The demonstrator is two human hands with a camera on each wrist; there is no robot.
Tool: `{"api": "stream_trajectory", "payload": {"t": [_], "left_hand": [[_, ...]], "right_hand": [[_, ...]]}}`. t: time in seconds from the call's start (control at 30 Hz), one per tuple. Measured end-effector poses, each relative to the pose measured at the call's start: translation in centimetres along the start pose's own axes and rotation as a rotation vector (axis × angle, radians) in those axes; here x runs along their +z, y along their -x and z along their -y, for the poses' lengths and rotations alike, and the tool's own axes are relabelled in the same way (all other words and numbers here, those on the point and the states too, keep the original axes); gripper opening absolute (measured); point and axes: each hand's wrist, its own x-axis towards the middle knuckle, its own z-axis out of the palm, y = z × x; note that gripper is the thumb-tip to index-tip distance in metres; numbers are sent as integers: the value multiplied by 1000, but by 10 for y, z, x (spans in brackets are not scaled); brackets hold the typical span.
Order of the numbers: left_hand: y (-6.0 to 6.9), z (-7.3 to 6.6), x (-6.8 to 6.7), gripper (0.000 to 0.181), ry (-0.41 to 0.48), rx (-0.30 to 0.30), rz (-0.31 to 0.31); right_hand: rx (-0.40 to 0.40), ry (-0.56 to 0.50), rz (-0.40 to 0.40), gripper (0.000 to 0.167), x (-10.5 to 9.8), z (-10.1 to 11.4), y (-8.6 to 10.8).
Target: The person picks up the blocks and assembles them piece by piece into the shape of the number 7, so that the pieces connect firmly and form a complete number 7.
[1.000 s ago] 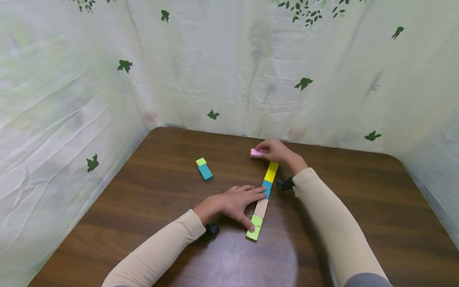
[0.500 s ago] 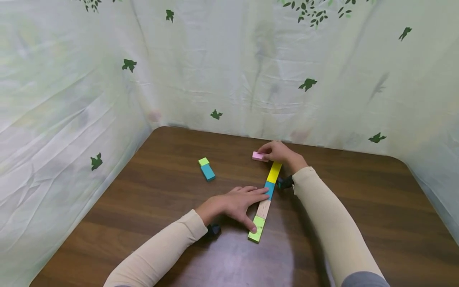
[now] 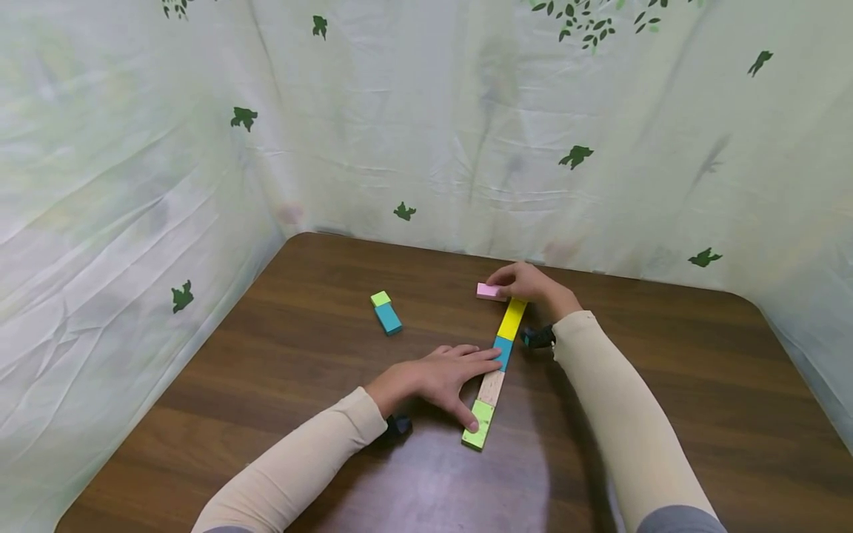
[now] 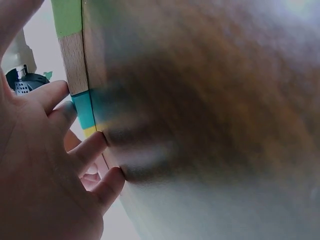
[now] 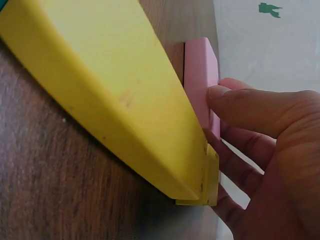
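A row of flat blocks runs away from me on the brown table in the head view: a light green block (image 3: 477,426) nearest, then a plain wood block (image 3: 490,388), a blue block (image 3: 504,354) and a yellow block (image 3: 512,320). My left hand (image 3: 443,377) lies along the row's left side, fingers spread, with the thumb on the green block and fingertips on the blue one. My right hand (image 3: 533,287) pinches a pink block (image 3: 490,292) at the far end, crosswise to the row. The right wrist view shows a small yellow piece (image 5: 212,175) at the yellow block's end, beside my fingers.
Left of the row, a second blue block (image 3: 389,319) lies with a small light green block (image 3: 380,298) at its far end. The wooden table (image 3: 320,281) ends at a pale curtain (image 3: 440,133) with leaf prints behind and on both sides.
The pink block in my right hand has come slightly nearer the row's far end. My left hand has stayed on the row. The head view has shifted a little.
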Motion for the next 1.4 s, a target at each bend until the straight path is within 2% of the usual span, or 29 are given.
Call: {"api": "stream_trajectory", "payload": {"t": [0.73,1.0,1.4], "left_hand": [[-1,-3,1,103,-17,-18,8],[-2,-3,2,103,-4,-20,10],[0,-2,-1,101,-2,-15,12]], "right_hand": [[-13,-66,-58,33,3,-19,8],[39,-136,-160,33,4,-40,17],[28,-117,-149,31,3,-43,18]]}}
